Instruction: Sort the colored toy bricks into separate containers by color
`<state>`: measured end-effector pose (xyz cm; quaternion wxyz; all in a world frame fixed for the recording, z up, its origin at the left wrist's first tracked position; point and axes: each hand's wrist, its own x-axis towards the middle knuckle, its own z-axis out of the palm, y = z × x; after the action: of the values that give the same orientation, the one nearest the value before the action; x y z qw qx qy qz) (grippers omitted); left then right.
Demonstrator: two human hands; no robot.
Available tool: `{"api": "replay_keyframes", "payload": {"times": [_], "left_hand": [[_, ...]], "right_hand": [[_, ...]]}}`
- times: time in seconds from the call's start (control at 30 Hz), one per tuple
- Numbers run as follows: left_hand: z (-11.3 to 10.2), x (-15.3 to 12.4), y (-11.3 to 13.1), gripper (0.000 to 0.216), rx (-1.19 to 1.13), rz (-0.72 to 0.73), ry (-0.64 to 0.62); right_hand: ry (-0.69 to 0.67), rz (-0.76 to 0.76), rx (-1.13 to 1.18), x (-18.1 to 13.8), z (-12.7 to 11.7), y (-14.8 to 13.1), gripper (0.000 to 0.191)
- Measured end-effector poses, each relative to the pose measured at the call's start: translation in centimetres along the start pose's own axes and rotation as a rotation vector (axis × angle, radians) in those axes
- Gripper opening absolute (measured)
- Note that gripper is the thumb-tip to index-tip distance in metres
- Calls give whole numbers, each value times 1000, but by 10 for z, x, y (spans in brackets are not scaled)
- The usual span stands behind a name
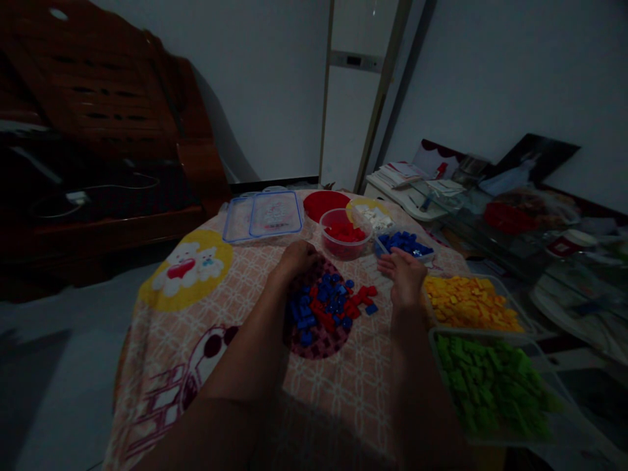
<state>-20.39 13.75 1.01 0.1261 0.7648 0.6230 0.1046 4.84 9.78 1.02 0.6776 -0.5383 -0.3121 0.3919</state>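
A loose pile of red and blue building blocks (324, 304) lies on the patterned tablecloth between my two hands. My left hand (297, 257) is just beyond the pile's left side, its fingers curled together; whatever they may hold is hidden. To its right stands a round clear bowl (345, 248) with red blocks inside. My right hand (406, 275) has its fingers stretched out, with nothing visible in it. It is at the near edge of a clear tray of blue blocks (405, 244).
Clear boxes of yellow blocks (471, 302) and green blocks (490, 386) line the right side. White pieces (375, 219) lie behind the bowl, near a red round lid (326, 204). Blue-rimmed clear lids (265, 216) lie far left. A cluttered glass table (456, 203) stands right.
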Motion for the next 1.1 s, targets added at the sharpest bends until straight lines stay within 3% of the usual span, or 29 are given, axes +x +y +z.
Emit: {"api": "replay_keyframes", "payload": {"times": [0.1, 0.27, 0.47, 0.57, 0.67, 0.87, 0.97, 1.1], "left_hand": [[0, 0, 0, 32, -14, -9, 2], [-2, -1, 2, 30, -21, -20, 6], [-1, -1, 1, 31, -24, -6, 10], [0, 0, 1, 31, -20, -3, 5], [-1, -1, 2, 31, -16, -1, 5], [-2, -3, 4, 31, -18, -9, 6], [-2, -2, 4, 32, -15, -17, 6], [-2, -2, 4, 32, -33, -23, -5]], "right_hand": [[-178, 7, -141, -8, 4, -1, 29], [-350, -14, -374, -14, 11, -2, 24], [-560, -345, -980, -25, 17, -2, 4], [-647, -427, -1292, -32, 21, 3, 5], [-687, -473, -1427, -35, 23, 9, 11], [-664, -452, -1316, -31, 20, 10, 11], [-595, -390, -1098, -28, 20, 4, 8], [-405, -253, -677, -21, 19, -3, 16]]}}
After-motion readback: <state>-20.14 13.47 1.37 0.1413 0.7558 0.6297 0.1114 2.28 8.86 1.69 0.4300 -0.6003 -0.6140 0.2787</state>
